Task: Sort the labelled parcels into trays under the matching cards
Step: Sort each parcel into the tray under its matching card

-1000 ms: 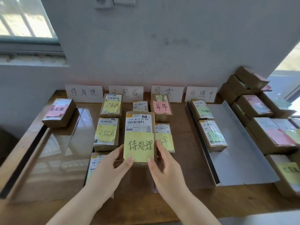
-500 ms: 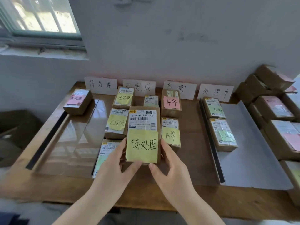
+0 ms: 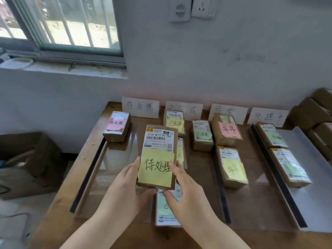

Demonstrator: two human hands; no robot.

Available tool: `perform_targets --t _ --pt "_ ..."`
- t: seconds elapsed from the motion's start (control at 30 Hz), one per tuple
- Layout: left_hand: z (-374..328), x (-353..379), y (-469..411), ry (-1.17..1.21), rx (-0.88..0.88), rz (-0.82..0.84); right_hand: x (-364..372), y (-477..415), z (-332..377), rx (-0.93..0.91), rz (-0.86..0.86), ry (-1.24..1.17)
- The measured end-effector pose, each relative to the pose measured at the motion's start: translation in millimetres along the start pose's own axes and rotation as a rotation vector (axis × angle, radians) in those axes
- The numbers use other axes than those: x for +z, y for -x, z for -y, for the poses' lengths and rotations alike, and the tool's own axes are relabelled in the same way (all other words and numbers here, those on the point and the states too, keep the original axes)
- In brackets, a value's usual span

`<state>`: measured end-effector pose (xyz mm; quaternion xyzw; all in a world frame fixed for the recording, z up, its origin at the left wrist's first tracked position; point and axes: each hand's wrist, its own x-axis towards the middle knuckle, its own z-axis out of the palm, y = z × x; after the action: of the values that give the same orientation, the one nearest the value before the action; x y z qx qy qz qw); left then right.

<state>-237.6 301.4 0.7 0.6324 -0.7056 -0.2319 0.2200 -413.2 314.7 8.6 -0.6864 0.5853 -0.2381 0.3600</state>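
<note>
The wooden table stands against a white wall under a barred window. My view has swung left since a second ago, so more of that window shows.

Nearest me, both hands hold one parcel up off the table. My left hand cups its left edge, thumb lying up along the side. My right hand clamps the right edge, and its thumb now covers the end of the yellow note, which reads 待处理. The fingers of both hands curl beneath the parcel, out of sight. Below my right hand a green-noted parcel lies flat.

A second ago I held the parcel in front of the middle columns. Now it has slid left and hangs between the column under the 已完成 card and the clear tray on the left.

That is the right direction, since the note matches the 待处理 card at the wall beyond that tray. A pink-noted parcel already sits at the tray's far left corner, and shiny tray floor shows between it and me.

I judge the carry about half done. What remains is a little more travel left, then a set-down inside the black strip on the tray's left side.
</note>
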Motion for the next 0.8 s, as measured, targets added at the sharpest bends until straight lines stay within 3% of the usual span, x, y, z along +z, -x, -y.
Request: perform_targets --t 0.33,0.8 --pt "117.3 -51.4 -23.7 -0.110 -0.111 0.140 119.9 -73.9 50.2 0.091 0.042 0.029" --pt "183.6 -41.0 -28.2 -0.256 -0.115 0.276 190.2 -97.3 39.3 0.224 0.202 0.142"
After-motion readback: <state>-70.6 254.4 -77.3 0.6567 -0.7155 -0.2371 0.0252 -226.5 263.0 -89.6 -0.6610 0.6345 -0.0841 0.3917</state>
